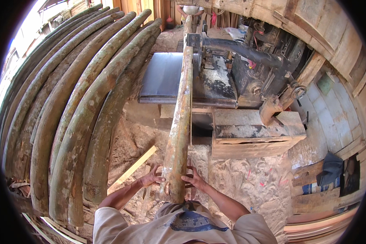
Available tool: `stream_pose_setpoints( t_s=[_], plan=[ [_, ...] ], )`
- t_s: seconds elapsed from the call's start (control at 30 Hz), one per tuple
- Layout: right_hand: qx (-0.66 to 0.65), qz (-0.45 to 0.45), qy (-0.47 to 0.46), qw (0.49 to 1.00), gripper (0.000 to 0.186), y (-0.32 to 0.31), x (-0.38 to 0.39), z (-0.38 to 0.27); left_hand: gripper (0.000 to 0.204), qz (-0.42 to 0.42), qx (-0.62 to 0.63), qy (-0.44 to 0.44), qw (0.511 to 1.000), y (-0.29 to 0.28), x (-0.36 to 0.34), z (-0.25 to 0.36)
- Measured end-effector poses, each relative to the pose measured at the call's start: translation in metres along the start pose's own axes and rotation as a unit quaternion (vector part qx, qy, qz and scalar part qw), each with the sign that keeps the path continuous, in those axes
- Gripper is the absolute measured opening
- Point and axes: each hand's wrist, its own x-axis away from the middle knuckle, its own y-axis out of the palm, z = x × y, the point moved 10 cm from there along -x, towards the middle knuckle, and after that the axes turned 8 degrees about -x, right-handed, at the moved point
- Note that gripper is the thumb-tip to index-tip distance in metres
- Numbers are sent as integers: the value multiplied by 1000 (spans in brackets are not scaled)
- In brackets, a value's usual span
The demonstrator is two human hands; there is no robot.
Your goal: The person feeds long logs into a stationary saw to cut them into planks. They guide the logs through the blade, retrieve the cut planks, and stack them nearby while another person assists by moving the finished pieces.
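A person's left hand [152,177] and right hand [193,177] are pressing flat, fingers spread, against opposite sides of the near end of a long bark-covered log [179,122] that is lying lengthwise across the steel saw table [160,77], beside a stack of logs [69,114] on sawdust-strewn ground.

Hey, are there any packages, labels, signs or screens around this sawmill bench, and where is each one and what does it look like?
Greenish rectangular panel: on the plank wall at right, flat, pale green-grey; whether it is a sign cannot be told.
Crumpled whitish wrapper or sheet: far end beyond the saw machine, pale with blue tints.
No screens in view.
No label shows on the log held between the left hand and right hand.
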Motion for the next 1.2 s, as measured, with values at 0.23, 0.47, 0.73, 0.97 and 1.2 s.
stream_pose_setpoints(
  t_s=[0.23,0.47,0.73,0.97,1.2],
  plan=[
    [46,0,-58,997,89,10,35,72,113,-7,7,0,1000,31,44,-59],
    [-5,-5,-17,1000,90,65,117,106,111,-23,6,-3,1000,70,106,-115],
    [-26,-17,-17,999,89,115,199,168,116,-16,0,-7,1000,115,178,-189],
    [-48,-8,-4,999,88,147,259,224,116,-22,-10,-18,1000,156,237,-231],
    [-35,-3,8,999,89,182,324,285,115,-43,-9,-9,999,192,291,-299]
  ],
)
